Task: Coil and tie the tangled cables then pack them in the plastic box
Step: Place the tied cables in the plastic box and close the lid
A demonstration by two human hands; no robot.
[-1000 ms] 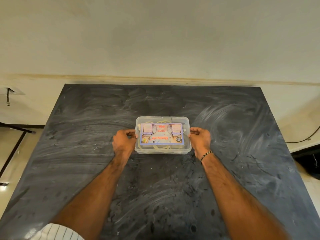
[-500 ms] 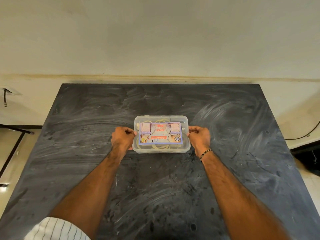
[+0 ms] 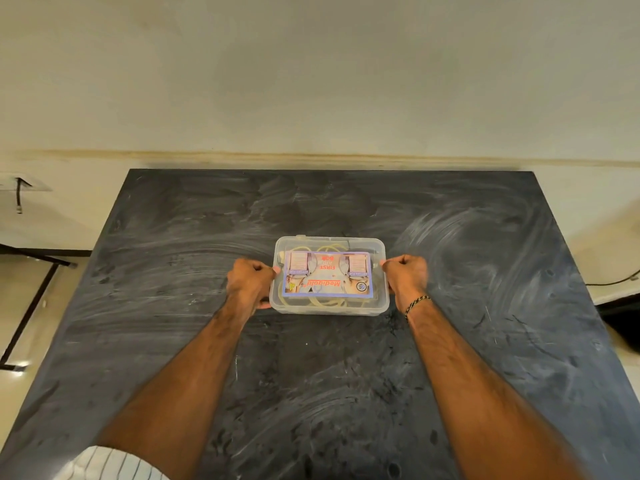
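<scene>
A clear plastic box (image 3: 379,271) with a printed first-aid label on its closed lid rests on the dark table (image 3: 485,271), near the middle. Pale coiled cables (image 3: 322,302) show through its front wall and around the label. My left hand (image 3: 250,282) grips the box's left end and my right hand (image 3: 406,277), with a cord bracelet on the wrist, grips its right end. Both hands have fingers curled against the box sides.
The dark slab table fills most of the view, with its far edge against a pale wall. A black cable (image 3: 613,281) trails off the floor at the right. A black metal frame (image 3: 31,306) stands left of the table.
The box and both hands have shifted slightly away from me, toward the far edge of the table. The grip on both ends is unchanged.
</scene>
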